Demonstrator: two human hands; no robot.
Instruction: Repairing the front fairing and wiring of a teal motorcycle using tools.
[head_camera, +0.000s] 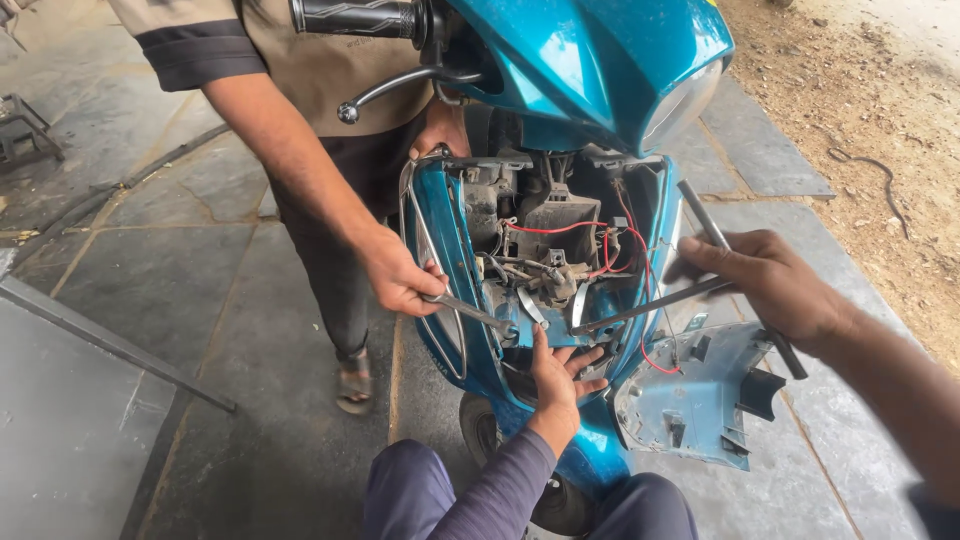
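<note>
A: Right hand (775, 280) pose?

B: Forearm enters from the right edge, hand level with the open front of the teal scooter (590, 60). Fingers clamped on two long dark metal rods (650, 305): one runs left into the exposed wiring bay, the other angles up and down through the fist.

A: Left hand (556, 375)?

B: Purple-sleeved arm reaches up from below. Fingers spread apart, pressed against the lower edge of the bay, holding nothing.

A: Other hands?

B: Two, from a standing person in a tan shirt. One grips a silver spanner (470, 312) at the bay's left side, the other (440, 130) rests on the panel top.

A: Loose parts?

B: One detached teal plastic panel (690, 400), leaning by the front wheel.
</note>
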